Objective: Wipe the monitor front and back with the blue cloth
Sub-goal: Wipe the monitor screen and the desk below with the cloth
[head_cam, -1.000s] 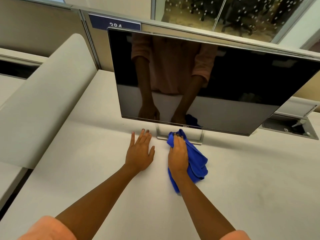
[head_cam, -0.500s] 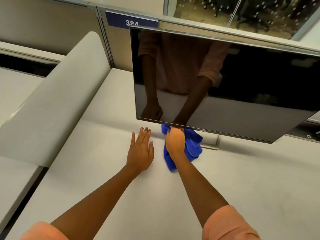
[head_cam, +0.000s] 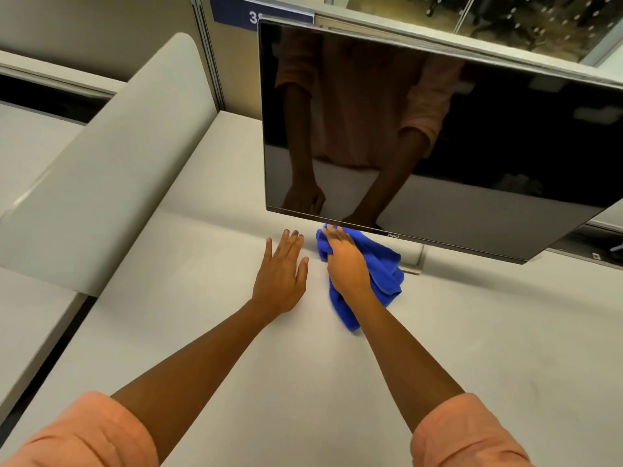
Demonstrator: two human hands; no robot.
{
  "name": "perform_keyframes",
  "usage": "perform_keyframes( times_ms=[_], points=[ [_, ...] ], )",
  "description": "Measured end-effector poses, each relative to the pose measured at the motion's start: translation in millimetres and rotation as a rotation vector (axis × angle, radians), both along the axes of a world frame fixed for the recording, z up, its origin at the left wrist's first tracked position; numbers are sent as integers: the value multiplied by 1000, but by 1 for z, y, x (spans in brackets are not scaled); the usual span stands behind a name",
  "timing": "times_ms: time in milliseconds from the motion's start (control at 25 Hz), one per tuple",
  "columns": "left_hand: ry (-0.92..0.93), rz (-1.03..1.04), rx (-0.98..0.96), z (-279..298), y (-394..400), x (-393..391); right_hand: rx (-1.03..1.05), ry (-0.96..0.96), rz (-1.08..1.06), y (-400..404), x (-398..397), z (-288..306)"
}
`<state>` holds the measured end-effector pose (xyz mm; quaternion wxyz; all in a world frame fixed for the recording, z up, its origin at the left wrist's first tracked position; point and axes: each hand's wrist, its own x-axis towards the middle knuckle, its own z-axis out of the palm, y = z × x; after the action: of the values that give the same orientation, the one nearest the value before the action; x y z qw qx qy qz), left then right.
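Note:
A black monitor with a dark, reflective screen stands on its silver base on the pale desk. The crumpled blue cloth lies on the desk just below the screen's lower edge. My right hand lies on top of the cloth, fingers reaching to that lower edge and thumb tucked into the folds, holding it. My left hand rests flat on the desk beside it, fingers spread and straight, holding nothing.
A curved grey divider panel rises along the desk's left side. Behind the monitor runs a partition with a blue number plate and glass above. A cable recess sits in the desk at the far right.
My right hand has slid forward with the cloth, up to the monitor's lower edge. My view has shifted left, so the monitor sits further right. My left hand has stayed put.

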<state>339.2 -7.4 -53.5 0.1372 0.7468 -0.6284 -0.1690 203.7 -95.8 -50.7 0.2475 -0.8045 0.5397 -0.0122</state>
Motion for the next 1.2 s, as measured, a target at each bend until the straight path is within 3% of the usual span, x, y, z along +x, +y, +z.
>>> perform_keyframes(
  times_ms=[80, 160, 240, 320, 440, 480, 640, 800, 920, 1040, 1200],
  points=[
    [3, -10, 2, 4, 6, -3, 199, 319, 40, -13, 4, 6],
    [14, 3, 7, 10, 11, -4, 281, 459, 16, -14, 2, 12],
    [16, 16, 11, 17, 13, -5, 268, 431, 7, 4, -15, 14],
    [17, 5, 10, 25, 16, -10, 183, 275, -46, 38, -42, 8],
    [35, -33, 10, 35, 23, -24, 124, -148, -425, 78, -82, 5],
    [45, -49, 10, 37, 27, -31, 139, -193, -560, 88, -95, 9],
    [77, -123, -2, 42, 35, -62, 31, -467, -767, 130, -152, 16],
    [89, -174, -67, 45, 40, -82, 89, -389, -864, 133, -209, 20],
    [99, -168, -74, 46, 44, -86, -17, -335, -812, 135, -251, 22],
    [109, -165, -42, 48, 43, -86, -56, -348, -955, 148, -285, 19],
    [167, -76, -34, 52, 39, -81, -203, -172, -897, 153, -307, 23]
  ],
)
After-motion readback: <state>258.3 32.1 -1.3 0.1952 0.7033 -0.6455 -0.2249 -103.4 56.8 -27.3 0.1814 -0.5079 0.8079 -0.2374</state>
